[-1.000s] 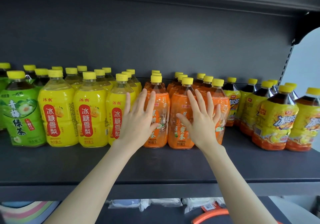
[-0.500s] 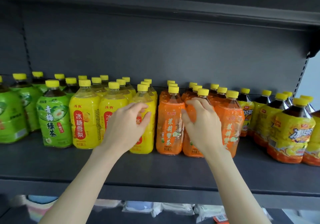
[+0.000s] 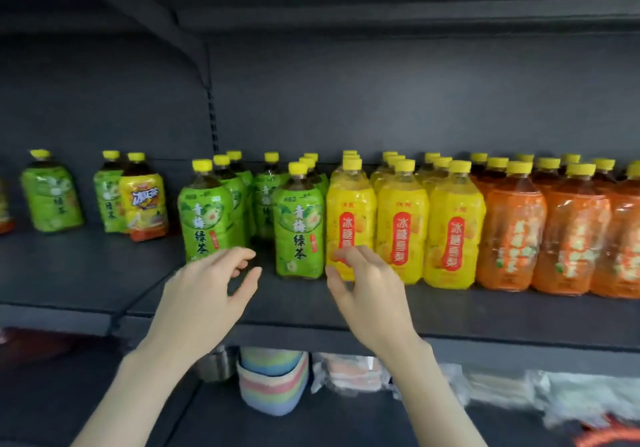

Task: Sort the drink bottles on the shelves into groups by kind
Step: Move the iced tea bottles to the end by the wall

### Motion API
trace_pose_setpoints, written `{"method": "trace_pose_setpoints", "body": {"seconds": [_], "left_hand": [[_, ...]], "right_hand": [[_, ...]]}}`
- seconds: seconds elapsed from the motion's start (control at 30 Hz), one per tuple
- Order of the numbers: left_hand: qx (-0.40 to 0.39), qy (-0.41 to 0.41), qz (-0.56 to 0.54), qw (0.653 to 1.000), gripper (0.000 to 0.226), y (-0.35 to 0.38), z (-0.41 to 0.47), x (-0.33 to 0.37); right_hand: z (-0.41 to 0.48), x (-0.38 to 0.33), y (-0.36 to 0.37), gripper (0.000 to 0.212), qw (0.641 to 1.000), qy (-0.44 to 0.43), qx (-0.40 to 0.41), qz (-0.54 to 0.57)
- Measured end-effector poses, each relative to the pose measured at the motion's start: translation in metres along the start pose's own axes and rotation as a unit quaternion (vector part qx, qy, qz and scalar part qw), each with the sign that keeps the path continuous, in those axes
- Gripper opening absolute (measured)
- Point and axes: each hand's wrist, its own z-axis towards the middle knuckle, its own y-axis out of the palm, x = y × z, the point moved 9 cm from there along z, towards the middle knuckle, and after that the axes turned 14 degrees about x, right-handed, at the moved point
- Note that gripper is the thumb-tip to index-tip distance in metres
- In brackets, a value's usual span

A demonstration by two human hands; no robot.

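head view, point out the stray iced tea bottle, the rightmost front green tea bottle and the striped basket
iced tea bottle (image 3: 143,200), head view, yellow label
rightmost front green tea bottle (image 3: 299,235), head view, green label
striped basket (image 3: 273,387), head view, front wall

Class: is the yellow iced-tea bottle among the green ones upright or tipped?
Upright: the yellow iced-tea bottle has its cap on top and its base flat on the shelf.
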Motion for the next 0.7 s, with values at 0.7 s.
{"method": "trace_pose_setpoints", "body": {"seconds": [0.7], "left_hand": [[0.013, -0.075, 0.067, 0.995, 0.032, -0.045, 0.06, -0.324]], "right_hand": [[0.054, -0.196, 0.278, 0.029, 0.994, -0.041, -0.054, 0.086]]}}
